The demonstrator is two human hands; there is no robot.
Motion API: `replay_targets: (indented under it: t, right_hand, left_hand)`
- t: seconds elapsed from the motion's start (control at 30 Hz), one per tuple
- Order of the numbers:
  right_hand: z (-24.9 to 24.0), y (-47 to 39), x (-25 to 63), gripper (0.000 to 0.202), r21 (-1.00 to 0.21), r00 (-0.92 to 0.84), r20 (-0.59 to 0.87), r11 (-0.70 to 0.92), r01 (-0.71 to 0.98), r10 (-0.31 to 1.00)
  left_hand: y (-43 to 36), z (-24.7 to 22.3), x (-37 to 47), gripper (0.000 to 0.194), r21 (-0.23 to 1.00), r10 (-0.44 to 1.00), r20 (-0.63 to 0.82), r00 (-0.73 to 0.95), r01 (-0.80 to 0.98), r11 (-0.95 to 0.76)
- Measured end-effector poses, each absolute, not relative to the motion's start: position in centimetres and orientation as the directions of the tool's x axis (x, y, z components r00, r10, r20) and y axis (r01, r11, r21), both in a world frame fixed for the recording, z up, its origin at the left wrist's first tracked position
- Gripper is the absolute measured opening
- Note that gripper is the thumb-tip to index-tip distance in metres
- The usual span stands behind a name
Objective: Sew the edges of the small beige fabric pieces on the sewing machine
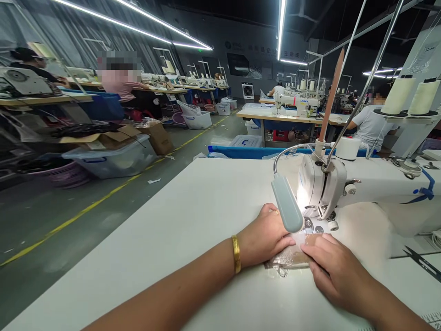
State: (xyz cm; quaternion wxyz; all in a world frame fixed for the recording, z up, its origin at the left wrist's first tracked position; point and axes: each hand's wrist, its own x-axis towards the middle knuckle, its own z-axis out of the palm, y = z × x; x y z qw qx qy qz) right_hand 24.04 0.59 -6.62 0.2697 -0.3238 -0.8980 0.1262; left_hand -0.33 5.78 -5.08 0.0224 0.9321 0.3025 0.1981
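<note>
Under the needle area of a white sewing machine (pixel 312 184) lies a small flat piece of brown and whitish material (pixel 296 257) with shiny clear film. My left hand (pixel 263 232), with a gold bangle at the wrist, rests flat at its left side. The thumb lies spread on the piece; a grey-green lamp head (pixel 287 204) hides part of the fingers. My right hand (pixel 336 266) holds the right edge, index finger on top and thumb at the near side. A thin loop (pixel 282 272) pokes out at the near edge.
Black thread snips (pixel 423 263) lie at the right. Cream thread cones (pixel 398 94) stand on a rack above the machine. The white tabletop (pixel 165 257) borders an aisle with a yellow floor line (pixel 86 209). Plastic bins (pixel 113 158) and people at other machines are beyond.
</note>
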Motion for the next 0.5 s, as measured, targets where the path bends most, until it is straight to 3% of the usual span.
replay_targets:
  t: [0.27,0.5]
  right_hand:
    - [-6.8,1.0,24.1,0.034,-0.396,-0.663,0.374,0.758,0.519,0.649]
    - [-7.0,1.3,24.2,0.02,-0.394,-0.629,0.342,0.714,0.578,0.698]
  left_hand:
    - [4.3,-5.2,0.2,0.021,0.198,0.497,0.388,0.776,0.457,-0.867]
    - [4.3,-5.1,0.4,0.023,0.169,0.523,0.4,0.753,0.5,-0.849]
